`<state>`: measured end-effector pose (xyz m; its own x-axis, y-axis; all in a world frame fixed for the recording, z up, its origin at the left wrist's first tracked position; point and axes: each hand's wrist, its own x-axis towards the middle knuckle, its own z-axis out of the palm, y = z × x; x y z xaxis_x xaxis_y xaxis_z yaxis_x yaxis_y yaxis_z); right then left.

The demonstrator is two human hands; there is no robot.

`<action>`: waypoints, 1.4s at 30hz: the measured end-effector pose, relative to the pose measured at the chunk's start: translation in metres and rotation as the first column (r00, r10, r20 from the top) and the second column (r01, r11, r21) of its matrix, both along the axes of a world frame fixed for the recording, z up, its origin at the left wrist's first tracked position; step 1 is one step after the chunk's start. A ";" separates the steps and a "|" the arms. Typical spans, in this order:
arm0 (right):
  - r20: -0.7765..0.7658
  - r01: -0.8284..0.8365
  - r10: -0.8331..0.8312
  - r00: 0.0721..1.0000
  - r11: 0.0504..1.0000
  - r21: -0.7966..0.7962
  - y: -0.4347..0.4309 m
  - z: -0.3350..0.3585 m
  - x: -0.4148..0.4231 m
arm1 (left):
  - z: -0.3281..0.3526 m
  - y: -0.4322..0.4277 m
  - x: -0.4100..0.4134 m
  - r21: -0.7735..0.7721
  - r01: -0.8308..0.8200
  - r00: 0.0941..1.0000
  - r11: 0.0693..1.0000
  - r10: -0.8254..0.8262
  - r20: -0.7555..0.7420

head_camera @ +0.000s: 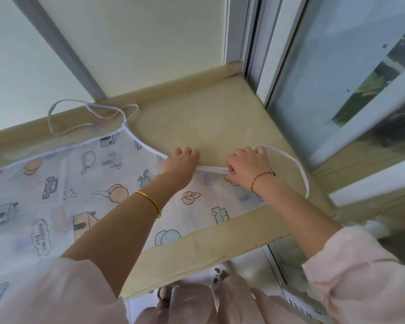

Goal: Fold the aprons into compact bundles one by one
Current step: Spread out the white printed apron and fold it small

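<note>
right hand (246, 166) fingers are curled, pinching the white trim at the apron (63, 190)'s top edge, and the left hand (181, 163) just beside it at 9 o'clock has its fingers bent down onto the same edge. the apron's spread flat on the beige sill (208, 120), running off toward 8 o'clock, with one white strap (299, 170) looping out at 3 o'clock and another strap loop (84, 115) at 10 o'clock against the wall. bare sill is open from 12 to 1 o'clock up to the window frame (264, 66).

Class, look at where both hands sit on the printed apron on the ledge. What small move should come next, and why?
Probably draw the loose white strap loop in onto the thin white cartoon-printed apron. The apron lies flat and unfolded on the beige ledge, the left hand and right hand already grip its top hem, and the loop trails beyond the cloth.
</note>
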<state>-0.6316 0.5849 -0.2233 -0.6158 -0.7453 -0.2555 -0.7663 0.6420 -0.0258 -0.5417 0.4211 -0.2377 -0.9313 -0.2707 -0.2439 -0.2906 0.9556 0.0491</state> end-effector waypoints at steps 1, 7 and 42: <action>-0.007 0.013 -0.013 1.000 1.000 -0.006 -0.001 -0.002 -0.001 | 0.000 0.001 0.000 0.001 -0.005 1.000 1.000 0.005 -0.002; 0.063 0.045 -0.041 0.997 0.997 -0.065 0.001 -0.007 -0.009 | -0.001 0.017 0.004 -0.082 -0.057 0.998 0.995 0.057 0.009; 0.233 0.634 -0.590 0.773 0.715 -0.295 0.050 -0.010 -0.006 | -0.002 0.086 -0.030 0.053 -0.028 0.998 0.998 0.030 -0.051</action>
